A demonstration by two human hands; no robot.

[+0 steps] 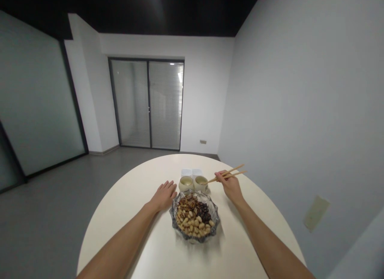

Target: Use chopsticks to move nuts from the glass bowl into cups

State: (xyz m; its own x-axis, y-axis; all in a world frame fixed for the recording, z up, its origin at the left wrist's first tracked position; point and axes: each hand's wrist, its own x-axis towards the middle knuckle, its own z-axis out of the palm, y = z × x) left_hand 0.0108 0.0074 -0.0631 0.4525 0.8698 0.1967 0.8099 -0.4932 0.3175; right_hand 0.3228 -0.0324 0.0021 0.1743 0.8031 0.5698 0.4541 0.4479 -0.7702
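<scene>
Glass bowl [173, 219]: count 1; clear, scalloped rim; sits on the counter between the forearms, just on the near side of the cups.
Bowl contents: 3 kinds in one heap; slim brown pieces [188, 202] at far left, dark pieces [204, 212] at right, pale nuts [195, 226] in front; single pieces overlap too much to count.
Cups: count 2, pale, round, side by side; left cup [181, 186] and right cup [198, 188]; insides look yellowish, contents too small to make out.
White dishes [186, 172]: count 2, next to each other, just behind the cups.
Chopsticks [238, 167]: count 2, light wood; tips together at the right cup's rim, rear ends splayed past the hand; cannot tell whether the tips touch the cup.
Right hand [228, 184]: pinching both chopsticks, held to the right of the right cup.
Left hand [163, 195]: palm down on the counter, fingers slightly spread, holding nothing visible; just left of the left cup and the bowl.
Counter [126, 191]: count 1, round, cream top.
Door panels [132, 107]: count 2, dark-framed glass, across the room.
Wall plates [203, 142]: count 2; one on the far wall, one on the right wall.
</scene>
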